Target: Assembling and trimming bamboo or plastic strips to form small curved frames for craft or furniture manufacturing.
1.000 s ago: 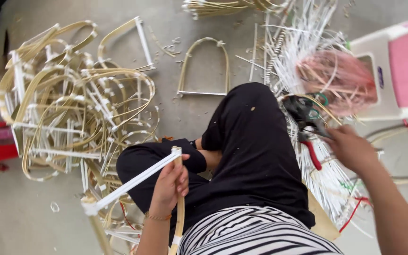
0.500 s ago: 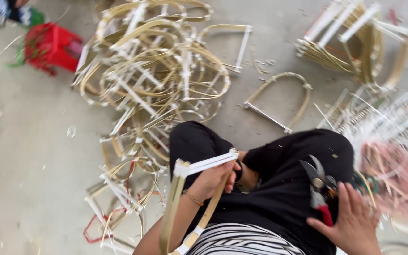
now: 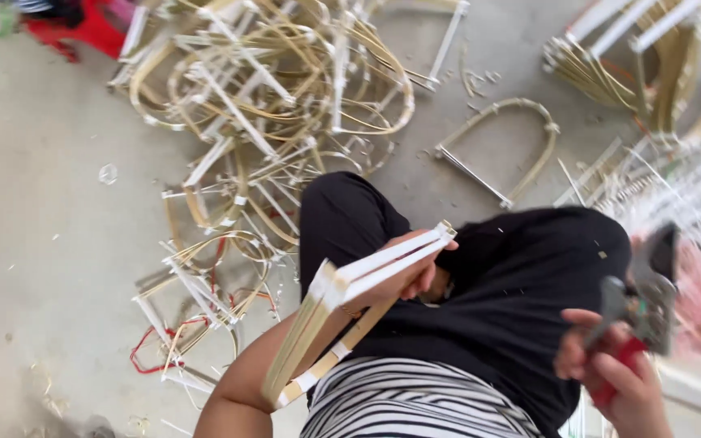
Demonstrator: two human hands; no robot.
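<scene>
My left hand grips a bent bamboo frame with a white crossbar, held over my black-trousered knees. The frame's curved strips run down past my forearm. My right hand at the lower right is closed on a red-handled metal tool, raised above my right thigh. The two hands are apart, the tool not touching the frame.
A big tangled pile of similar bamboo frames lies on the concrete floor ahead. One single arch frame lies alone. More frames and white strips are at right, a red object at top left, and offcuts near my left.
The view has swung right and tilted. My left hand has kept the frame, now lifted closer over my knees. My right hand with the tool has come in toward my lap.
</scene>
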